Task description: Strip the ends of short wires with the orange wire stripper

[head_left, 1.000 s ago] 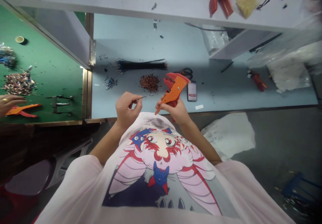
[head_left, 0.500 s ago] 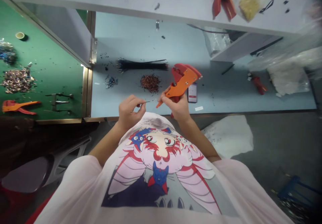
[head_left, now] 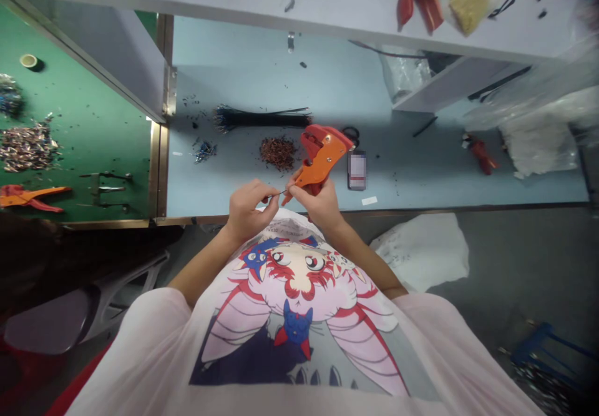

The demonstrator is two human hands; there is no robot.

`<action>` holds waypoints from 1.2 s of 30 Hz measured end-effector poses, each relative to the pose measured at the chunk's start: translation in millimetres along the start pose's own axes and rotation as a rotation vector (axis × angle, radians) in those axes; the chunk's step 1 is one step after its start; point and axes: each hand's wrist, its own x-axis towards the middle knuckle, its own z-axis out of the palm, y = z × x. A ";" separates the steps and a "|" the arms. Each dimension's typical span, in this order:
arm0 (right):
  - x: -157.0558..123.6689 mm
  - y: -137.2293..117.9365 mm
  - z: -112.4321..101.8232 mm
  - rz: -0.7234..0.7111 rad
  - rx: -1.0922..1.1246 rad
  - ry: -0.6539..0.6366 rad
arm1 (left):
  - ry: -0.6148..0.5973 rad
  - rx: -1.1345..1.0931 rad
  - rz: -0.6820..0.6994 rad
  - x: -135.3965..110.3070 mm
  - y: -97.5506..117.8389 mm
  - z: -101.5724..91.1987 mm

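Observation:
My right hand (head_left: 319, 203) is wrapped round the handles of an orange and red wire stripper (head_left: 322, 157), its jaws pointing away from me. In a pinch, my left hand (head_left: 253, 207) holds a thin dark wire (head_left: 282, 192), whose end reaches the fingertips of my right hand. Whether those fingertips grip the wire too, I cannot tell. Just beyond the hands lies a heap of small copper-brown pieces (head_left: 277, 153). Behind it rests a bundle of black wires (head_left: 262, 119), and a small pile of bluish bits (head_left: 204, 151) sits to the left.
A phone (head_left: 357, 170) and a black ring (head_left: 350, 136) lie right of the stripper. A raised white shelf (head_left: 224, 4) crosses the back, bearing red-handled pliers (head_left: 420, 1). A divider (head_left: 112, 48) separates the green table (head_left: 93, 154), where another orange stripper (head_left: 32, 198) lies.
My hands have come together: the right moved left with the wire stripper, the left moved slightly right with the wire. The black ring beside the phone has come into view.

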 end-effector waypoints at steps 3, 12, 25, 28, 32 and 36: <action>4.6 0.5 -6.2 -0.019 -0.013 0.073 | -0.016 0.022 -0.026 -1.4 -1.9 -2.3; 29.9 4.3 -56.6 -0.181 -0.170 0.210 | 0.134 -0.367 -0.640 -14.6 -31.2 -25.0; 67.5 66.8 -56.9 -0.231 -0.822 0.181 | 0.227 -1.035 -1.009 6.2 -22.1 -11.1; 56.9 74.1 -57.8 -0.193 -0.882 0.146 | 0.218 -1.001 -1.024 7.9 -25.7 -11.7; 52.2 77.7 -53.2 -0.137 -0.933 0.097 | 0.149 -0.978 -1.039 13.6 -23.4 -8.1; 50.9 74.9 -43.5 -0.239 -0.886 0.059 | 0.087 -0.966 -1.026 18.4 -16.4 -3.8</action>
